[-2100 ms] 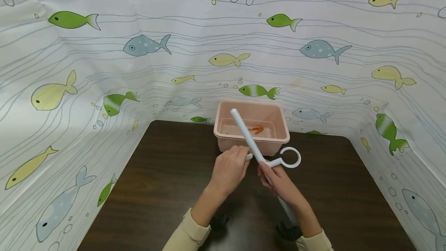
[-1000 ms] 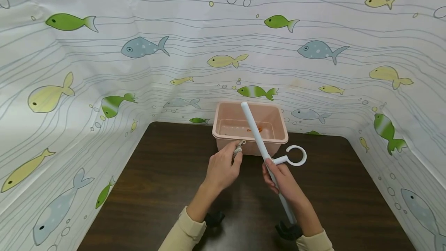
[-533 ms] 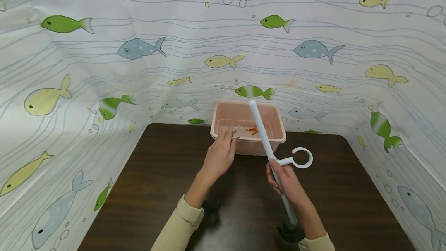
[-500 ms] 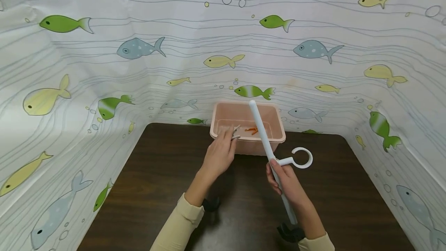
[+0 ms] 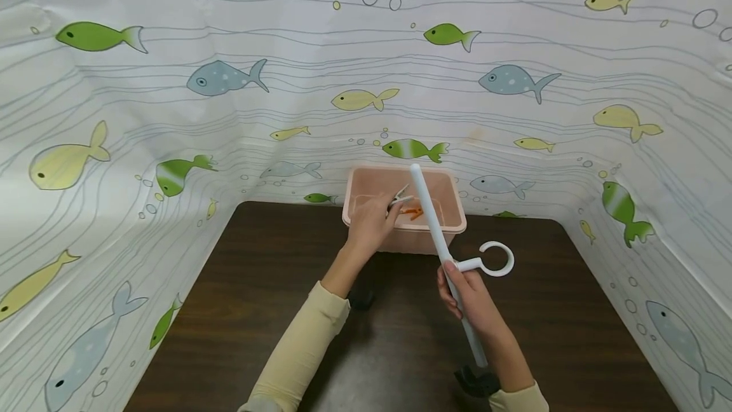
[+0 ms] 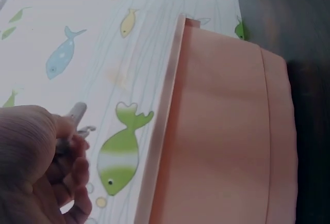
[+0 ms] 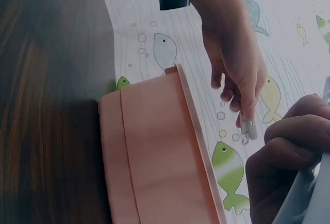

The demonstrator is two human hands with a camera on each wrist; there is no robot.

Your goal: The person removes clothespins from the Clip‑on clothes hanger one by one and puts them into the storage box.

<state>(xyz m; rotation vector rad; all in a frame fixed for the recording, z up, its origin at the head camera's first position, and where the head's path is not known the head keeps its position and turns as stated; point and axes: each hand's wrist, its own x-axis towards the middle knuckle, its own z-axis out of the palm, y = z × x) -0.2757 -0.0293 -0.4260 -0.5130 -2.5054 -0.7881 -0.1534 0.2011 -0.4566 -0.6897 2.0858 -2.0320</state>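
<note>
My left hand (image 5: 368, 224) is over the front rim of the pink plastic bin (image 5: 408, 242), pinching a pale grey clothespin (image 5: 401, 196) between thumb and fingers. The clothespin (image 6: 78, 112) pokes out past the fingertips in the left wrist view. My right hand (image 5: 471, 297) grips a white hanger (image 5: 431, 221) around its straight bar, just below where the open ring hook branches off to the right. The bar leans up and left, its top end in front of the bin. Inside the bin lies an orange clothespin (image 5: 416, 213), partly hidden behind the other clothespin.
The bin stands at the back of a dark wooden table (image 5: 257, 297). Behind and on both sides rises a white sheet (image 5: 309, 43) printed with fish. Black wrist mounts (image 5: 477, 381) sit under the forearms.
My left hand has carried the grey clothespin from beside the hanger bar forward to above the bin. The right hand has shifted slightly right, with the hanger bar more upright.
</note>
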